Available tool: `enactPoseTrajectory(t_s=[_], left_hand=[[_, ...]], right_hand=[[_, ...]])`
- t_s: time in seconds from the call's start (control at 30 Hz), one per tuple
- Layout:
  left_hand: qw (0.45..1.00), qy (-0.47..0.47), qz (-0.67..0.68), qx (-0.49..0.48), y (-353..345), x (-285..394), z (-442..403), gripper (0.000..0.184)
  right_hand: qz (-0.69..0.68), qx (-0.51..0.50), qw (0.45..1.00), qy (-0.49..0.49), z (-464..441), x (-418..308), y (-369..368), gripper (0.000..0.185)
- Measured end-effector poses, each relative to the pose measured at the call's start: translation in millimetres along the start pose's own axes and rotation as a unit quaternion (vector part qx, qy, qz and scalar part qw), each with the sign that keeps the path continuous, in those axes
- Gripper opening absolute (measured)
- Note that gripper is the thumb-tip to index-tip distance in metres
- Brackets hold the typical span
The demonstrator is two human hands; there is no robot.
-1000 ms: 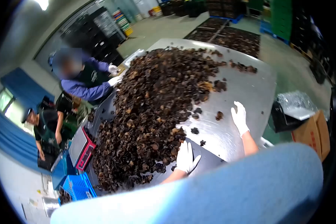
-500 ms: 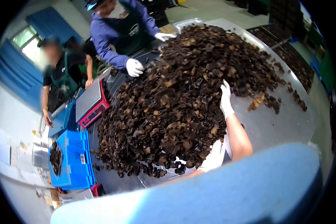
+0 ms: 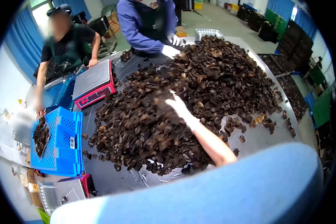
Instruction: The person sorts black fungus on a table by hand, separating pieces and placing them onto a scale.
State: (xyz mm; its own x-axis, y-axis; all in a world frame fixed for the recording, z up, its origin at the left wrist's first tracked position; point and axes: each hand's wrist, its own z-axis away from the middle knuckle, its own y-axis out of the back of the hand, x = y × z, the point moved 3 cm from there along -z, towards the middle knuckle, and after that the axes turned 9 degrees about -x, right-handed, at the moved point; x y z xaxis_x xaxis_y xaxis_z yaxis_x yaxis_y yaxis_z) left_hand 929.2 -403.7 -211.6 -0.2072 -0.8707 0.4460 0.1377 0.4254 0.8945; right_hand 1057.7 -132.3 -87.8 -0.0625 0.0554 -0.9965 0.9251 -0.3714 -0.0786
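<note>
A large heap of dark brown, curled, fungus-like pieces [image 3: 227, 78] covers much of the metal table [image 3: 250, 140]. My right hand [image 3: 181, 108], in a white glove, reaches into the heap's middle from the lower right. Its fingers are spread against the pieces and partly covered by them; nothing is gripped. Pieces just left of it are blurred by motion. My left hand does not show. A light blue surface [image 3: 212, 190] hides the near edge of the view.
Across the table, a co-worker in purple sleeves [image 3: 134, 33] has gloved hands at the heap. Another person [image 3: 63, 41] stands left, behind a red scale [image 3: 93, 84]. A blue crate [image 3: 69, 142] and second scale [image 3: 72, 188] are at left; a clear tray [image 3: 209, 33] is behind.
The view has swung left. My right hand has moved from the bare metal into the heap, pieces shifting leftward beside it. My left hand, seen earlier at the near edge, has gone out of sight.
</note>
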Motion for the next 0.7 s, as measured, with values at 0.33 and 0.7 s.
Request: enactPoseTrajectory(t_s=[0.33, 0.7], left_hand=[[1.0, -0.012, -0.004, -0.013, 13.5, -3.8, 9.6, 0.079], [0.998, 0.014, 0.058, -0.03, 26.8, 1.4, 10.1, 0.083]], right_hand=[[0.286, -0.042, 0.957, 0.019, 35.7, -42.4, -137.5, 0.078], [0.184, -0.027, 0.981, 0.061, 166.7, -130.3, 45.5, 0.027]])
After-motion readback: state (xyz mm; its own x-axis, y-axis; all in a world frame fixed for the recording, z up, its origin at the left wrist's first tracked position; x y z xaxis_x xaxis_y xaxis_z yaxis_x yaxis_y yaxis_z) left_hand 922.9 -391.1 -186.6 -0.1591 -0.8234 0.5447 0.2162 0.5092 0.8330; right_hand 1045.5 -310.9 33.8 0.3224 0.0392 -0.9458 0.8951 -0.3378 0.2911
